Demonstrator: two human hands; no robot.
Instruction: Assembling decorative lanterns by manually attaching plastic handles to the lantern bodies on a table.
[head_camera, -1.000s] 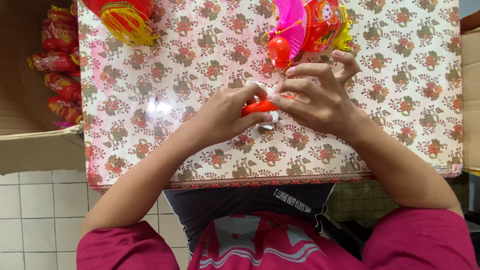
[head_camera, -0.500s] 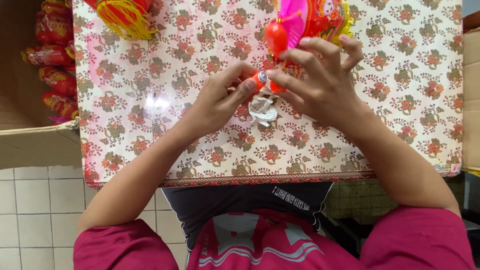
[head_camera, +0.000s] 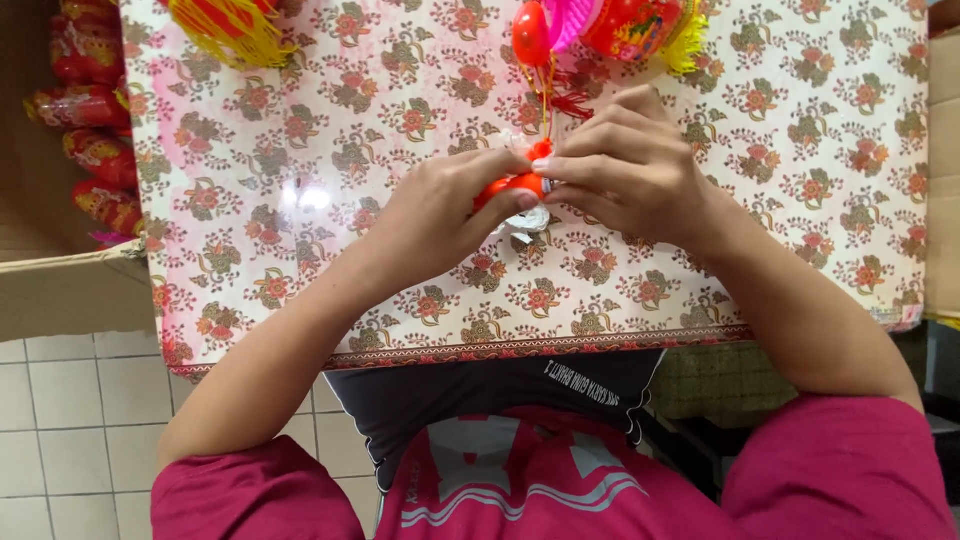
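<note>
Mid-frame, the left hand and right hand both pinch a small orange piece lying crosswise between their fingertips.

- Two hands: left hand, right hand.
- One small orange piece, pinched between both.
- One floral tablecloth.
- Two tasselled lanterns: one red-and-yellow, one red-and-pink.
- One cardboard box with red packets, number unclear.

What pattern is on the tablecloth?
Red and brown flowers on a pale tablecloth, seen in the head view.
</note>
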